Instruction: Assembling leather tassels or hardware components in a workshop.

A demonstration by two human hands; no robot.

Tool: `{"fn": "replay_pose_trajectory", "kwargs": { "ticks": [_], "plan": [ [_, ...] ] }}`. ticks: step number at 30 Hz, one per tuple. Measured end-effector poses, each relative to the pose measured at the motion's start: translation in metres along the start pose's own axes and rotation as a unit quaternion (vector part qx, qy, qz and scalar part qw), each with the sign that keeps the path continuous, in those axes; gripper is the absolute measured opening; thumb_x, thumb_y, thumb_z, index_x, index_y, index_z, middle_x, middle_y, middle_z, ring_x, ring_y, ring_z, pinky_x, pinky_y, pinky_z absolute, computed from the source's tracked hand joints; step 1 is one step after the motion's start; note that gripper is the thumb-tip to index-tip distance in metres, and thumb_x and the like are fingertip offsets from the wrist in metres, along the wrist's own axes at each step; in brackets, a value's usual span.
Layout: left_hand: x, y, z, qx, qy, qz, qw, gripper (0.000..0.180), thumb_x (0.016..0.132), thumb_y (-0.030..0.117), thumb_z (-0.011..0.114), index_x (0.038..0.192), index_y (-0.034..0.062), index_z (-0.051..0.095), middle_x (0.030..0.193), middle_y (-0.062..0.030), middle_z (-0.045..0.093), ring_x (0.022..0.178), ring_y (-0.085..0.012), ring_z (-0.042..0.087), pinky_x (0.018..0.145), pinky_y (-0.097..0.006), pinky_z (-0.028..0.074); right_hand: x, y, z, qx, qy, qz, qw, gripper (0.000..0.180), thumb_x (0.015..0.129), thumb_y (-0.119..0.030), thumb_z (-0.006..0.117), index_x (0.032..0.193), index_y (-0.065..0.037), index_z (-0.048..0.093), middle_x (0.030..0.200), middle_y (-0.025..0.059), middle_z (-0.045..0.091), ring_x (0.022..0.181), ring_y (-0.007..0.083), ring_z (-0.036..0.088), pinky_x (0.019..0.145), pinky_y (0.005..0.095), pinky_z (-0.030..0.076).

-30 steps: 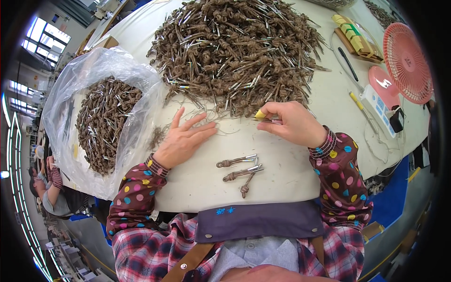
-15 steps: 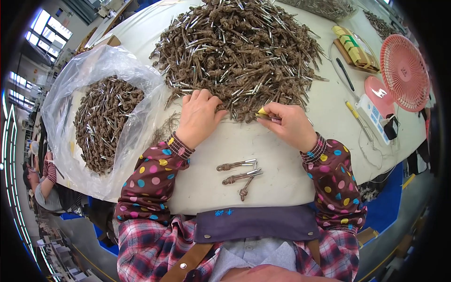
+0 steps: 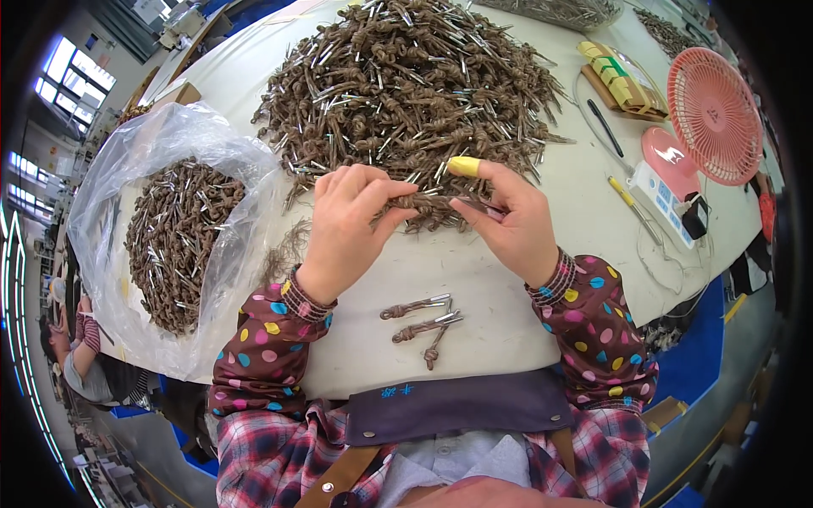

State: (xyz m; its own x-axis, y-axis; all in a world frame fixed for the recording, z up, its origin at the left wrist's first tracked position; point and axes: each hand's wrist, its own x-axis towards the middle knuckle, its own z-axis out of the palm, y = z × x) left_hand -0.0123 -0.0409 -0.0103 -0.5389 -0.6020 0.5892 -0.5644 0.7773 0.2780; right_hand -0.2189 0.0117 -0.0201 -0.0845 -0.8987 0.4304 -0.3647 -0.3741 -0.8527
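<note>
A large heap of brown knotted cords with silver metal tips fills the far middle of the table. At its near edge my left hand pinches one knotted cord between thumb and fingers. My right hand, with yellow tape round its index fingertip, is closed on a small, thin, dark metal tool at the cord's right end. The tool's exact kind is hard to make out. Between my forearms, several separate knotted cords lie on the white table.
To the left stands an open clear plastic bag holding more cords. A pink fan, a white power strip, a yellow cutter, a black pen and a yellow-taped bundle lie to the right. Loose fibres lie near my left wrist.
My left hand has gone from resting flat at the heap's edge to pinching a cord. My right hand has lifted its taped index finger and turned, bringing the tool to that cord.
</note>
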Motion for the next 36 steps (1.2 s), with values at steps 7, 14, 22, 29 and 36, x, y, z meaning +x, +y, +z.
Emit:
{"fn": "replay_pose_trajectory", "kwargs": {
  "ticks": [7, 14, 22, 29, 36],
  "plan": [
    [-0.007, 0.005, 0.016, -0.036, -0.023, 0.02, 0.999, 0.028, 0.072, 0.017, 0.075, 0.098, 0.0143, 0.065, 0.087, -0.0013, 0.056, 0.085, -0.021, 0.054, 0.079, -0.035, 0.037, -0.005, 0.019, 0.003, -0.009, -0.098, 0.083, 0.992, 0.022, 0.08, -0.018, 0.071, 0.094, -0.002, 0.066, 0.068, 0.0074, 0.062, 0.057, 0.0108, 0.053, 0.053, 0.0249, 0.043],
    [-0.009, 0.004, 0.009, 0.035, -0.004, 0.031, 0.999, 0.024, 0.072, 0.017, 0.074, 0.095, 0.0141, 0.067, 0.086, 0.0011, 0.057, 0.082, -0.0188, 0.054, 0.078, -0.034, 0.037, -0.005, 0.026, 0.004, -0.022, -0.094, 0.128, 0.987, 0.022, 0.079, -0.019, 0.072, 0.091, -0.002, 0.065, 0.062, 0.0054, 0.058, 0.052, 0.0098, 0.046, 0.051, 0.0242, 0.039],
    [-0.01, 0.005, 0.014, 0.149, 0.057, 0.12, 0.98, 0.015, 0.069, 0.012, 0.071, 0.083, 0.0149, 0.066, 0.081, 0.0047, 0.057, 0.076, -0.0141, 0.053, 0.08, -0.034, 0.038, -0.009, 0.019, 0.009, -0.018, -0.085, 0.114, 0.99, 0.022, 0.079, -0.019, 0.072, 0.092, -0.002, 0.065, 0.062, 0.0061, 0.059, 0.053, 0.0087, 0.048, 0.05, 0.0243, 0.039],
    [-0.012, 0.004, 0.021, -0.021, 0.034, 0.015, 0.999, 0.01, 0.077, 0.002, 0.065, 0.085, 0.0072, 0.06, 0.082, -0.0005, 0.062, 0.073, -0.0183, 0.06, 0.079, -0.035, 0.047, -0.01, 0.026, 0.014, 0.225, -0.092, 0.185, 0.952, 0.016, 0.085, -0.012, 0.068, 0.098, -0.004, 0.064, 0.077, -0.004, 0.064, 0.057, -0.0015, 0.04, 0.049, 0.0163, 0.03],
    [-0.021, 0.007, 0.03, -0.272, 0.003, -0.154, 0.95, 0.009, 0.085, 0.001, 0.06, 0.092, 0.0014, 0.056, 0.079, -0.0104, 0.063, 0.067, -0.0231, 0.063, 0.059, -0.03, 0.05, -0.01, 0.026, 0.015, 0.285, -0.128, 0.266, 0.912, 0.024, 0.086, -0.014, 0.066, 0.106, 0.0, 0.061, 0.084, 0.0015, 0.065, 0.071, 0.0051, 0.057, 0.063, 0.0217, 0.045]
  ]
}}
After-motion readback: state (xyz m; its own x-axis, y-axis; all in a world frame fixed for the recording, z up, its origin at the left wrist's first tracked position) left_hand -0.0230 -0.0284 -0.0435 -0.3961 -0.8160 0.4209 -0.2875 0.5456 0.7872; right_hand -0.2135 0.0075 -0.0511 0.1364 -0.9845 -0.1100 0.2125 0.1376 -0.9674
